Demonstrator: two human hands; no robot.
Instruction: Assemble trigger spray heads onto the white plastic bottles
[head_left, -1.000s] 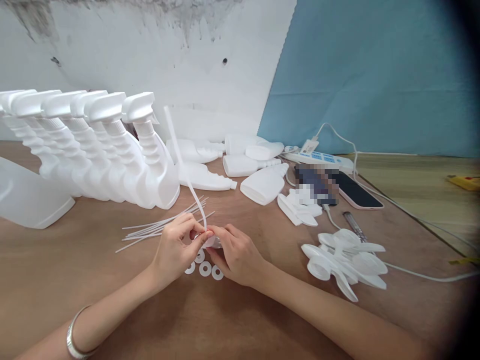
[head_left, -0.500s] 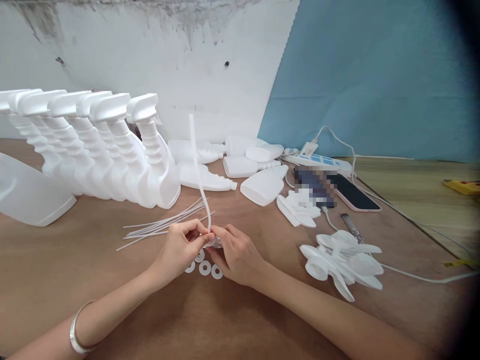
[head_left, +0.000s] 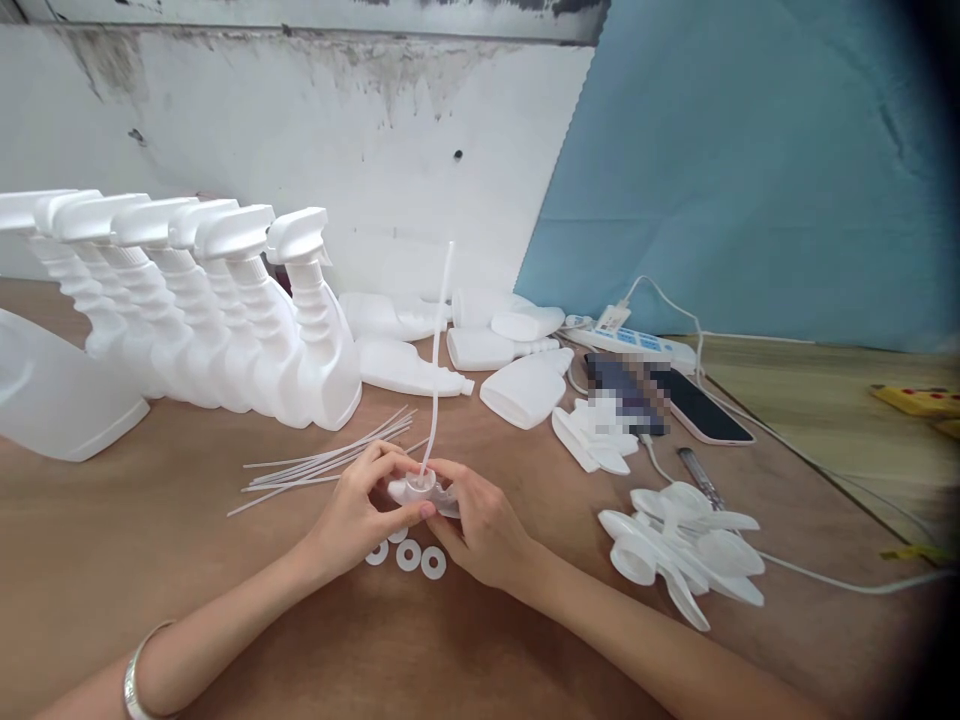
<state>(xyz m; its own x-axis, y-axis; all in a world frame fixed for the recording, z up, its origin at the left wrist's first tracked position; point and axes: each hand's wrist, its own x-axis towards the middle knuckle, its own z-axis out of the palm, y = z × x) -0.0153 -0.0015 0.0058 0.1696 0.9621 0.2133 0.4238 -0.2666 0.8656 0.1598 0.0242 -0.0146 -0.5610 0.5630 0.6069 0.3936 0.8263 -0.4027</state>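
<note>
Between my two hands is a white trigger spray head, held upside down with its collar facing up. A thin translucent dip tube stands up out of the collar, leaning slightly right at the top. My left hand has its fingers and thumb closed around the head's left side. My right hand grips the other side, partly hiding it. Below the hands lie several flat white washers, some hidden by my left hand. A bundle of loose dip tubes rests behind my left hand.
Upright white spray bottles stand in a row at left, near a large white container. Empty bottles lie at the back. Loose white plastic parts, phones, a power strip and cables are at right.
The tube has gone from leaning left to leaning right. My left fingers have moved off the tube's base onto the spray head, exposing its collar. The whole view has shifted slightly.
</note>
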